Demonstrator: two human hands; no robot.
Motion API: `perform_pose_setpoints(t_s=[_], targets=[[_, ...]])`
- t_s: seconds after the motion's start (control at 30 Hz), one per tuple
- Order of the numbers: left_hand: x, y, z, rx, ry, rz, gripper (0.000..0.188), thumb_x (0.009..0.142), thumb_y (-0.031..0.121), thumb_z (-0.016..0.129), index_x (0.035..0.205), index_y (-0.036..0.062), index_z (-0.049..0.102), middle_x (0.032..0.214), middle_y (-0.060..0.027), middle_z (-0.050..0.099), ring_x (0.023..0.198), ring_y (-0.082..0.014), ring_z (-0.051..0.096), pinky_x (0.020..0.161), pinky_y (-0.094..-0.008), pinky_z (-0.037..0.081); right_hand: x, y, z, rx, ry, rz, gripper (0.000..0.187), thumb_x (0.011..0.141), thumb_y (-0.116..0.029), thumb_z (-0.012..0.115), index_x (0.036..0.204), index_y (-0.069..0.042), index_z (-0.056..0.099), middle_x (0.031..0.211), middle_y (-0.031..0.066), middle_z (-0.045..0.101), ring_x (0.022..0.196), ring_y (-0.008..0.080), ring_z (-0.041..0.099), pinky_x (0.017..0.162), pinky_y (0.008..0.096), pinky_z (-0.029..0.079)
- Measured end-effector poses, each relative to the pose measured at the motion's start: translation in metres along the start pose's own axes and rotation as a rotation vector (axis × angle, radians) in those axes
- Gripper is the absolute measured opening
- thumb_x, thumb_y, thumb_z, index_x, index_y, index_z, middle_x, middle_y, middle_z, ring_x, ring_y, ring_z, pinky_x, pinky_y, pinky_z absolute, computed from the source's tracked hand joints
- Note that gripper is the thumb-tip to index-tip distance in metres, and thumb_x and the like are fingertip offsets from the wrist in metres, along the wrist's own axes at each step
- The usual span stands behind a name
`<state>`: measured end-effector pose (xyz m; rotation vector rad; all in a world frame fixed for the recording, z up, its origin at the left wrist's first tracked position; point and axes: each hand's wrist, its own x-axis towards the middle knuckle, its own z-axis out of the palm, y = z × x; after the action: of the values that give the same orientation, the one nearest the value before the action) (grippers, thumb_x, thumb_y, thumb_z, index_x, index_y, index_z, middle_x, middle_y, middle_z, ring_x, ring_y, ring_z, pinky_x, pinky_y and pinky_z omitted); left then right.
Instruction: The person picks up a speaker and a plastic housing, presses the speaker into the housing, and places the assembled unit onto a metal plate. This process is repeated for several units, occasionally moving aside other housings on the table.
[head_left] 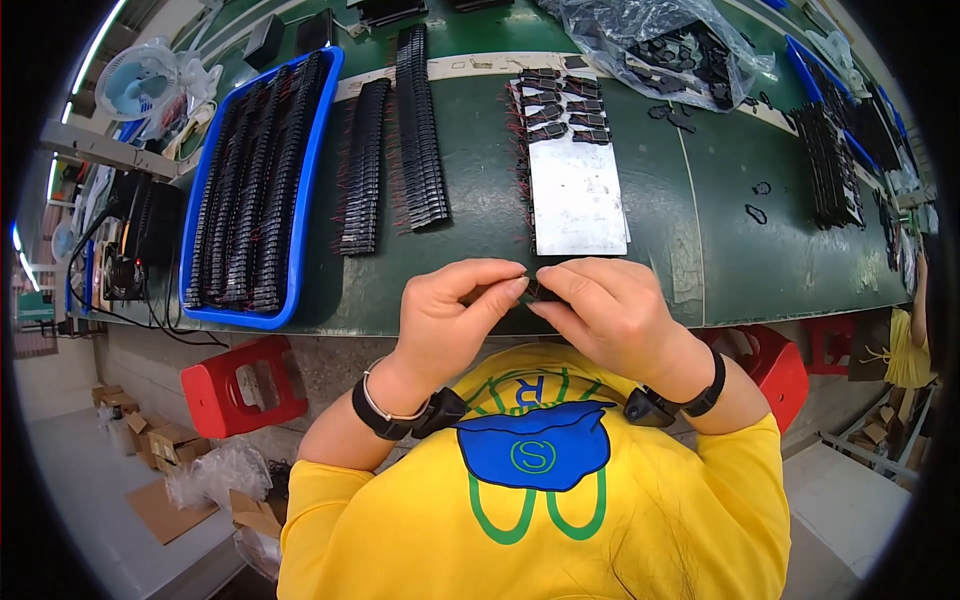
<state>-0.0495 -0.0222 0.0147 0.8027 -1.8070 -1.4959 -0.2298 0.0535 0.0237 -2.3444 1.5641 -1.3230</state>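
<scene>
- Left hand [445,312] and right hand [618,312] pinch, thumb against forefinger, on what seems a small dark piece [534,288], mostly hidden.
- That piece sits between both hands' fingertips, near the white board [580,205].

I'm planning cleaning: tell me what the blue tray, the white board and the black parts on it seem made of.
Blue tray: probably molded plastic, given its smooth, slightly glossy, rounded rim. White board: flat, matte, smudged; card, plastic or painted metal, I can't tell. Black parts: perhaps dull plastic, being evenly dark; too small to confirm.
</scene>
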Motion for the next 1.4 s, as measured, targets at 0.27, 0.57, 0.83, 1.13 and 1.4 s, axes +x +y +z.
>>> perform_pose_setpoints(t_s=[0.27, 0.57, 0.83, 1.13, 1.4], targets=[[0.004, -0.001, 0.001, 0.296, -0.020, 0.498, 0.015, 0.079, -0.006, 0.068, 0.093, -0.0005, 0.069, 0.094, -0.0110, 0.070, 0.078, -0.0135, 0.066, 0.067, -0.0226, 0.053, -0.003, 0.000, 0.000, 0.064, 0.031, 0.031, 0.028, 0.064, -0.002, 0.077, 0.089, 0.000, 0.065, 0.077, 0.0116, 0.065, 0.062, 0.0254, 0.065, 0.052, 0.0312, 0.051], [-0.004, -0.009, -0.006, -0.279, -0.124, 0.049, 0.015, 0.088, -0.002, 0.060, 0.101, -0.0006, 0.066, 0.099, -0.0149, 0.068, 0.077, -0.0164, 0.067, 0.065, -0.0240, 0.055, -0.002, 0.002, -0.001, 0.124, 0.079, -0.053, 0.025, 0.064, 0.000, 0.077, 0.086, -0.001, 0.066, 0.075, 0.0107, 0.065, 0.060, 0.0240, 0.064, 0.050, 0.0300, 0.051], [-0.003, -0.009, -0.008, -0.551, -0.112, -0.270, 0.016, 0.090, 0.005, 0.060, 0.103, -0.0038, 0.063, 0.092, -0.0129, 0.068, 0.071, -0.0140, 0.066, 0.057, -0.0226, 0.052, -0.002, 0.003, -0.001, 0.064, 0.079, -0.125, 0.023, 0.064, 0.001, 0.076, 0.083, -0.002, 0.064, 0.075, 0.0080, 0.064, 0.059, 0.0217, 0.063, 0.049, 0.0292, 0.050], [0.003, 0.001, -0.006, -0.265, -0.132, -0.354, 0.014, 0.090, 0.006, 0.060, 0.100, -0.0037, 0.064, 0.078, -0.0100, 0.068, 0.061, -0.0098, 0.062, 0.053, -0.0204, 0.049, -0.005, 0.003, 0.000, -0.037, 0.035, -0.199, 0.023, 0.065, 0.000, 0.074, 0.085, -0.002, 0.063, 0.076, 0.0071, 0.061, 0.056, 0.0197, 0.060, 0.048, 0.0286, 0.049], [0.010, 0.003, -0.007, -0.434, -0.192, -0.461, 0.012, 0.089, 0.006, 0.060, 0.096, -0.0031, 0.064, 0.076, -0.0103, 0.068, 0.057, -0.0099, 0.059, 0.051, -0.0204, 0.048, -0.010, 0.006, -0.002, -0.016, 0.066, -0.188, 0.025, 0.065, -0.003, 0.074, 0.087, -0.002, 0.064, 0.080, 0.0096, 0.062, 0.060, 0.0208, 0.062, 0.050, 0.0293, 0.050]])
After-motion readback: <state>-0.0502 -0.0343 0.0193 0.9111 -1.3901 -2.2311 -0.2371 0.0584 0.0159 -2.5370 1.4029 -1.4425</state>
